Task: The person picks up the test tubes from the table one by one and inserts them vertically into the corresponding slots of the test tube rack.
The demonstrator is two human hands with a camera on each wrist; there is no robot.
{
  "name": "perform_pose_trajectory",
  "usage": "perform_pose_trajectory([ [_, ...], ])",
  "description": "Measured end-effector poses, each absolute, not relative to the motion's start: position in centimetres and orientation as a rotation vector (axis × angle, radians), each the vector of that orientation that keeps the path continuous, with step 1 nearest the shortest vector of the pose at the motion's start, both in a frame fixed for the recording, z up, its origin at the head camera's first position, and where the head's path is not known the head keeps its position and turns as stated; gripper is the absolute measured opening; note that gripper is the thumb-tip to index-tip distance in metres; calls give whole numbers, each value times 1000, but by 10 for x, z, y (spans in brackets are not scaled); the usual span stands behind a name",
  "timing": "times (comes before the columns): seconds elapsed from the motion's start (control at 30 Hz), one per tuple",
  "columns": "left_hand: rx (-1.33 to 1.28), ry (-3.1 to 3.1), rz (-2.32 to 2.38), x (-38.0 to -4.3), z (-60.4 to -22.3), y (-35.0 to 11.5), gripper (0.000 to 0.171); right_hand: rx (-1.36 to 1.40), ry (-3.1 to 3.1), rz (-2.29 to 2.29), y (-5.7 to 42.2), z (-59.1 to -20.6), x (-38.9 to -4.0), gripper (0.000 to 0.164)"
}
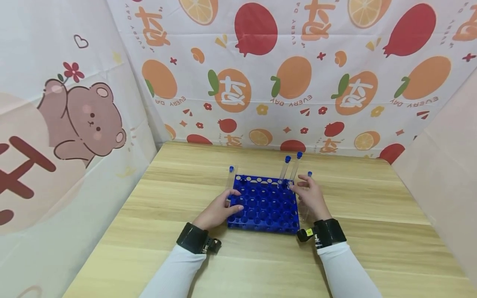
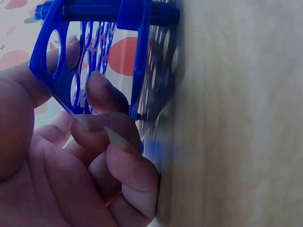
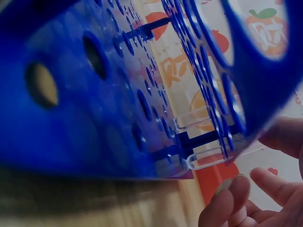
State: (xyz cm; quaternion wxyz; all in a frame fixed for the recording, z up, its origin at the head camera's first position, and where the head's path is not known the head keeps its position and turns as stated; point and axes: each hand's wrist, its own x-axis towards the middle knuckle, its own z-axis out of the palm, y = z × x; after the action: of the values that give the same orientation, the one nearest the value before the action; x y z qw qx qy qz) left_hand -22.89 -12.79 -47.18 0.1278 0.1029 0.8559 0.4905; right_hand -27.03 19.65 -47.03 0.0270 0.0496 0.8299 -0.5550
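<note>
A blue test tube rack (image 1: 263,211) with rows of round holes stands on the table. My left hand (image 1: 220,209) grips its left side, the thumb over the top and fingers curled at the end frame (image 2: 49,71). Two clear test tubes with blue caps, a left one (image 1: 285,169) and a right one (image 1: 295,167), stand tilted in the rack's back right corner. Their rounded lower ends (image 3: 201,161) show between the tiers in the right wrist view. My right hand (image 1: 312,196) is at that corner, fingers loosely bent beside the tubes, thumb close to the rack edge.
One blue-capped tube (image 1: 231,176) is by the rack's back left corner; whether it stands or lies I cannot tell. Another capped tube (image 1: 309,174) is partly hidden behind the right hand. Patterned cloth (image 1: 257,82) hangs behind the wooden table (image 1: 372,231).
</note>
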Motion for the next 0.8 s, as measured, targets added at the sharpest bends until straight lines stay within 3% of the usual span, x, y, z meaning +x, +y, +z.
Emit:
perform_pose_trajectory([
  [0.8,302,2567,1332,-231,-466,-124,41,76,2536,-1644,194,-480,-269,63],
])
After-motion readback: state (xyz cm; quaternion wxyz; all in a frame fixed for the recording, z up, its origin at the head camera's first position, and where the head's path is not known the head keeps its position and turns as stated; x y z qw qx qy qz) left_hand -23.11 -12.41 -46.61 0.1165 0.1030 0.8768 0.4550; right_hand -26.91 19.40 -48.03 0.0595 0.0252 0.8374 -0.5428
